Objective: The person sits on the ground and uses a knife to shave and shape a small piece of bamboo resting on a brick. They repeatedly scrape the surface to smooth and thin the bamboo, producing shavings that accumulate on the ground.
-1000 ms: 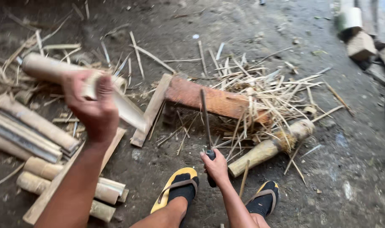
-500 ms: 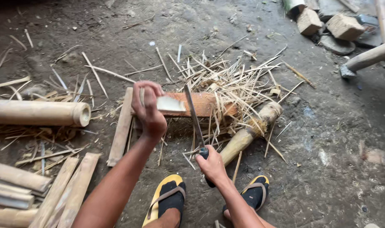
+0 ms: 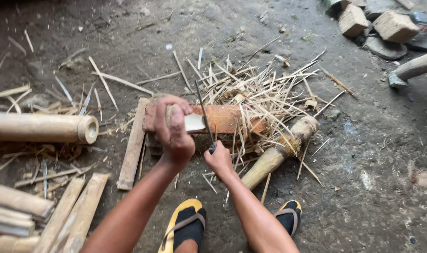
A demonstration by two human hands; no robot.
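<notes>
Left hand (image 3: 174, 132) grips pale bamboo piece (image 3: 194, 122) on reddish block (image 3: 223, 118); right hand (image 3: 218, 159) grips knife (image 3: 204, 115).

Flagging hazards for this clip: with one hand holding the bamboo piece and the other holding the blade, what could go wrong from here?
The left hand grips the bamboo piece right beside the blade held by the right hand; a slip could cut its fingers. Both feet wear open sandals just below the work, so a glancing blade might reach them. Loose splinters litter the ground.

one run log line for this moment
left hand: holds bamboo piece on wooden block | right hand: grips knife, blade up | bamboo tube lies left
</notes>
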